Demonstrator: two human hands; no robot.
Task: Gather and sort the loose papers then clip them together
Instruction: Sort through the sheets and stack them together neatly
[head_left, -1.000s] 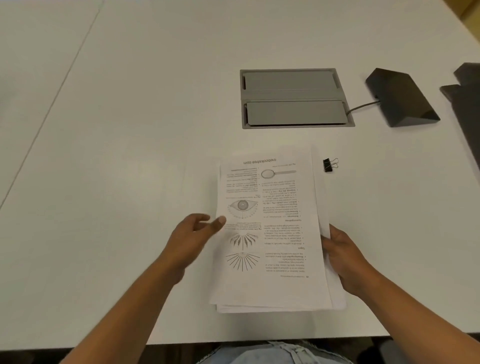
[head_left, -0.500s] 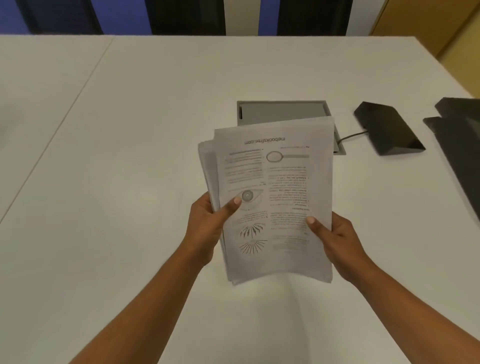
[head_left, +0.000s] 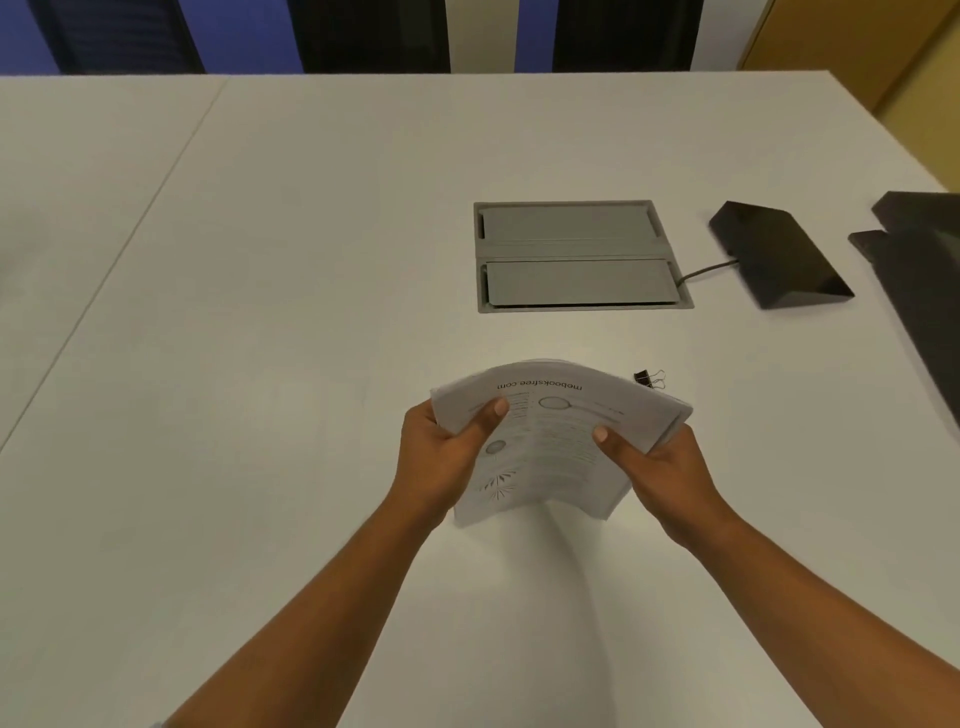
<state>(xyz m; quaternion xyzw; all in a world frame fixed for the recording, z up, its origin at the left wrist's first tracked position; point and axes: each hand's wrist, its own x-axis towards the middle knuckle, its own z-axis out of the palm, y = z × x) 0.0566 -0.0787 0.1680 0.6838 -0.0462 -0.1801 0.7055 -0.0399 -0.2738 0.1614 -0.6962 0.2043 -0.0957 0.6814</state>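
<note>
A stack of printed papers (head_left: 550, 441) is held above the white table (head_left: 260, 338), bowed upward across its middle, with the text upside down to me. My left hand (head_left: 441, 457) grips its left edge, thumb on top. My right hand (head_left: 660, 467) grips its right edge, thumb on top as well. A small black binder clip (head_left: 647, 378) lies on the table just beyond the stack's far right corner, apart from both hands.
A grey recessed cable box (head_left: 576, 254) sits in the table beyond the papers. A black wedge-shaped device (head_left: 776, 254) with a cable lies to its right. Dark flat objects (head_left: 924, 270) reach in at the right edge. A table seam (head_left: 130, 234) runs diagonally at left.
The stack went from lying flat on the table to being lifted upright in both hands, then lowered and tilted toward flat, bowed. The binder clip is visible again.
</note>
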